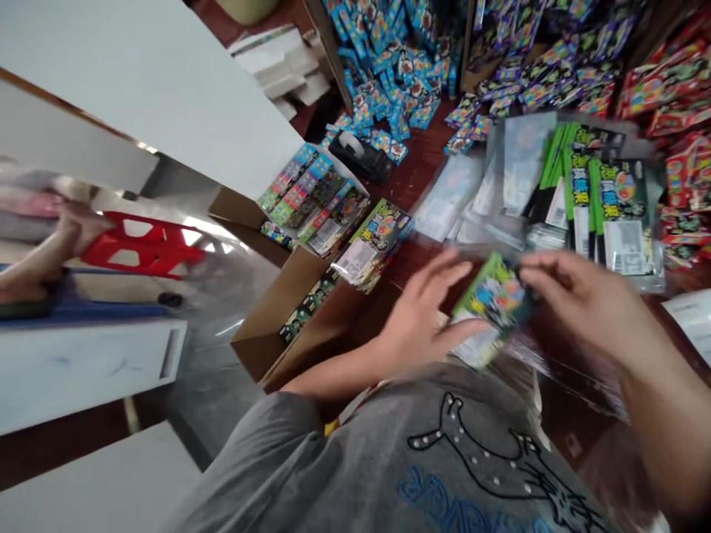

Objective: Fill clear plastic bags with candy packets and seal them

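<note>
A green and black printed packet (492,303) is held just in front of my chest, tilted. My left hand (419,318) is at its left edge, thumb across the lower part and fingers behind or beside it. My right hand (578,296) pinches the packet's upper right edge between thumb and fingers, slightly blurred. Beyond my hands, clear plastic sleeves (452,192) lie spread on the dark red table (425,166). More green and black packets (622,215) lie in clear sleeves at the right. A small stack of filled packets (372,248) rests left of my hands.
An open cardboard box (266,326) stands at the left, beside a carton of small packs (314,196). A black tape dispenser (361,157) sits behind. Blue (400,81), purple (533,70) and red packs (666,96) are piled at the back. Another person's arm (41,255) shows far left.
</note>
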Available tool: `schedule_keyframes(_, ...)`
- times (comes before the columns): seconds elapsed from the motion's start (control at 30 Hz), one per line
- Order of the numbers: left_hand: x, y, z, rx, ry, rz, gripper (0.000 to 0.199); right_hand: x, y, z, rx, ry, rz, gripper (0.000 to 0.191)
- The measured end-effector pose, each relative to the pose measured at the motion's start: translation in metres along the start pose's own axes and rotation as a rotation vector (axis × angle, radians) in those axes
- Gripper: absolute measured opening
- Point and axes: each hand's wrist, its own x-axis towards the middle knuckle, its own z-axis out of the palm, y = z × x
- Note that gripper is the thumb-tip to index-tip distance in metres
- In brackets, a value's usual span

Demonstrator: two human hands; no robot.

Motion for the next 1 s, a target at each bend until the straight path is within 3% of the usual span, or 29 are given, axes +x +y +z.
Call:
schedule_keyframes(0.1,-0.009,-0.003,-0.049,0.427,0.124,-0.121,0.102,0.09,-0.047,0.046,0.153,0.039,0.037,0.019)
schedule_keyframes(0.17,-0.004,-0.017,-0.069,0.663,0.146,-0.27,0.108,0.141,-0.083,0.082,0.129,-0.063,0.032,0.021)
schedule_keyframes(0.23,0.005,-0.037,-0.079,0.803,0.135,-0.398,0.099,0.173,-0.108,0.11,0.097,-0.11,0.03,0.02)
schedule_keyframes(0.3,0.014,-0.057,-0.082,0.862,0.096,-0.47,0.088,0.181,-0.113,0.12,0.004,-0.174,-0.006,0.03)
schedule_keyframes(0.37,0.017,-0.073,-0.084,0.883,0.061,-0.49,0.087,0.161,-0.098,0.106,-0.119,-0.071,-0.098,0.049)
schedule_keyframes(0.43,0.016,-0.081,-0.086,0.885,0.042,-0.477,0.088,0.116,-0.067,0.073,-0.282,0.101,-0.14,0.072)
schedule_keyframes(0.5,0.014,-0.082,-0.088,0.878,0.075,-0.431,0.088,0.058,-0.027,0.029,-0.463,0.2,-0.036,0.095)
schedule_keyframes(0.57,0.016,-0.075,-0.086,0.841,0.139,-0.327,0.085,0.0,0.013,-0.01,-0.61,0.187,0.111,0.108)
schedule_keyframes(0.63,0.024,-0.061,-0.074,0.712,0.19,-0.175,0.075,-0.046,0.046,-0.033,-0.685,0.098,0.164,0.087)
schedule_keyframes(0.7,0.039,-0.042,-0.048,0.445,0.126,-0.082,0.058,-0.076,0.064,-0.041,-0.676,0.03,0.1,0.053)
schedule_keyframes(0.77,0.057,-0.024,-0.011,0.093,-0.043,-0.089,0.048,-0.091,0.064,-0.038,-0.641,0.05,0.005,0.035)
schedule_keyframes(0.83,0.077,-0.012,0.03,-0.226,-0.217,-0.152,0.048,-0.097,0.049,-0.031,-0.61,0.162,-0.076,0.03)
schedule_keyframes(0.9,0.096,-0.006,0.065,-0.455,-0.287,-0.242,0.055,-0.104,0.027,-0.025,-0.545,0.268,-0.176,0.027)
schedule_keyframes(1.0,0.113,-0.006,0.094,-0.697,-0.308,-0.351,0.061,-0.116,-0.005,-0.02,-0.39,0.196,-0.386,0.029)
